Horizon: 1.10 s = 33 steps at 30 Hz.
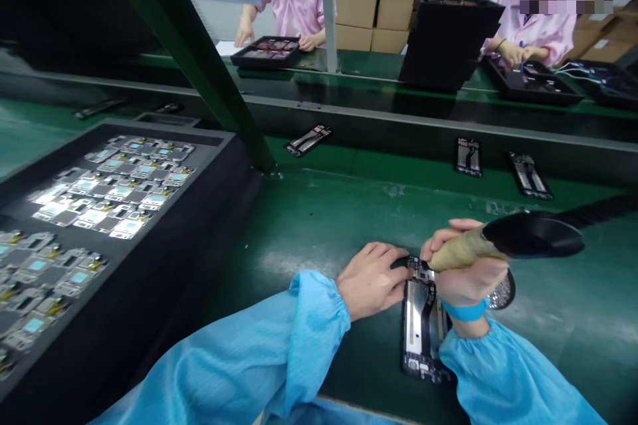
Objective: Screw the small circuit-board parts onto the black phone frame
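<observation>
In the head view an opened phone point(417, 325) lies on the green bench, its inner boards and silvery middle facing up. My left hand point(375, 279) rests at its upper left edge, fingers bent and pressed on it; a small black piece shows by the fingertips, its kind unclear. My right hand point(466, 275) is closed around an electric screwdriver point(461, 251), with a tan wrapped grip, black end and dark cord. The driver's tip is hidden near the phone's top. Behind my right wrist, a round dish point(502, 289) of small shiny bits is partly covered.
Black trays point(212, 163) of phone boards stand at left. A green post point(199, 46) slants up beside them. More opened phones point(468, 157) lie along the far strip under a metal rail point(389, 113). Beyond it, people in pink work at black trays point(266, 52); a black stack point(451, 40) stands there.
</observation>
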Motion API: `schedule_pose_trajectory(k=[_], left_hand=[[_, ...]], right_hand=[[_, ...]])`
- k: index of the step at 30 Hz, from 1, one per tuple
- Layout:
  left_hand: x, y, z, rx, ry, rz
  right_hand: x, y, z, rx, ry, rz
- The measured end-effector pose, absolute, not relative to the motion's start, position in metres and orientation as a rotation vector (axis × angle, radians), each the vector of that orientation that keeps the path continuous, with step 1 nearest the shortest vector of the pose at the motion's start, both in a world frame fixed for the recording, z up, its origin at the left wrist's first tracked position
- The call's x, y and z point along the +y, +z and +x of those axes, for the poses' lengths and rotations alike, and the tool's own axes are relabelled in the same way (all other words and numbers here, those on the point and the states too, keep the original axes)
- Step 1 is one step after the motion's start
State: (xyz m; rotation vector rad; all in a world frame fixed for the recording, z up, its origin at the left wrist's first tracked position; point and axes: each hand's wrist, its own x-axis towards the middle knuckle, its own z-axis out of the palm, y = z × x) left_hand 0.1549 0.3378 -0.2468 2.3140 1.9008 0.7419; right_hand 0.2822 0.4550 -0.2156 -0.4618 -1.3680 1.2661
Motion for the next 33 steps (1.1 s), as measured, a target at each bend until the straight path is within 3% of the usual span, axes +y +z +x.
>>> schedule_pose_trajectory(k=[7, 14, 33], left_hand=[[0.337, -0.245, 0.154, 1.881, 0.791, 2.286], [0.353, -0.232, 0.158, 1.810, 0.900, 1.837], [0.356, -0.239, 0.157, 1.780, 0.897, 1.922]], right_hand=[[0.457, -0.215, 0.285, -1.384, 1.267, -0.475], [0.450, -0.204, 0.280, -1.256, 1.332, -0.492], [0.444, -0.203, 0.278, -1.253, 1.341, -0.516]])
